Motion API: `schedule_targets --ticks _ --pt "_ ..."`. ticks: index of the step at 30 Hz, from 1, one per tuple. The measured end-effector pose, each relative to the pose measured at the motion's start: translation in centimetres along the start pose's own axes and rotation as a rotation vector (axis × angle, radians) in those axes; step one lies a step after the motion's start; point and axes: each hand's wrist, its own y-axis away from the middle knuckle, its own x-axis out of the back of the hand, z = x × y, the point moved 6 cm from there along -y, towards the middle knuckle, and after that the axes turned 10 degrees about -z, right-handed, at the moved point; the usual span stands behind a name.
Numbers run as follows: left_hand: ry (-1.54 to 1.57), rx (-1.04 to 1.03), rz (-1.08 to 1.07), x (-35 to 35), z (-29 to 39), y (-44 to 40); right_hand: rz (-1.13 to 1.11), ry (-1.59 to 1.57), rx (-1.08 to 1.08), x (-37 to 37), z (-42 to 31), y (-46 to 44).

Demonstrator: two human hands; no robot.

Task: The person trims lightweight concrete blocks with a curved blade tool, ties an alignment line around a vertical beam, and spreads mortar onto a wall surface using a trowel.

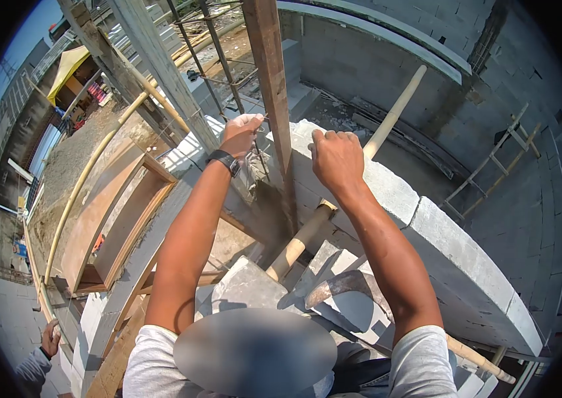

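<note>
My left hand point(242, 134), with a dark watch point(225, 161) at the wrist, is closed in a pinch on a thin wire point(266, 119) beside the upright wooden post point(272, 79). Just behind it rise steel reinforcing bars point(216, 56), tied in a cage. To the right of the post, my right hand point(337, 158) is curled into a fist above the curved block wall point(390, 189). Whatever its fingers hold is hidden. Below the hands, the gap between post and wall shows rough mortar and shadow.
A bamboo pole point(397, 111) passes through the wall; its near part point(301, 240) lies below my arms. Loose pale blocks point(248, 286) are near my body. Curved wooden formwork point(105, 212) stands left. Another person's hand point(50, 339) grips a pole at lower left. A wooden ladder point(493, 162) leans right.
</note>
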Motion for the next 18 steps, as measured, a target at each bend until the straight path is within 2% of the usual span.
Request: schedule_targets --ticks 2,3,6,9,12,13,14,16,18 --pt "-0.261 -0.278 0.055 0.5 1.6 -1.3 -0.023 -0.018 0.022 -0.5 0.2 -1.4" --pt "-0.402 -0.235 0.104 0.1 3.6 -0.1 -0.003 -0.048 0.039 -0.4 0.3 -2.1" --pt "-0.459 -0.287 0.224 -0.4 5.6 0.8 0.061 -0.128 0.070 0.9 0.5 -3.5" --pt "-0.457 -0.429 0.331 -0.4 6.8 1.0 0.078 -0.130 0.073 2.3 1.0 -4.7" --pt "-0.427 -0.423 0.405 -0.7 7.9 1.6 0.097 -0.101 0.089 4.7 0.8 -5.6" --pt "-0.362 -0.388 0.380 -0.6 7.9 1.6 0.095 -0.110 0.079 5.7 0.6 -5.7" --pt "-0.293 -0.446 0.372 -0.5 8.0 1.5 0.077 -0.096 0.075 6.2 0.3 -5.8" --pt "0.008 -0.411 0.246 -0.4 6.6 0.2 0.049 -0.064 0.071 7.0 0.1 -5.9" --pt "0.204 -0.317 0.197 -0.9 6.1 0.4 0.075 -0.032 0.088 7.2 0.1 -6.0"
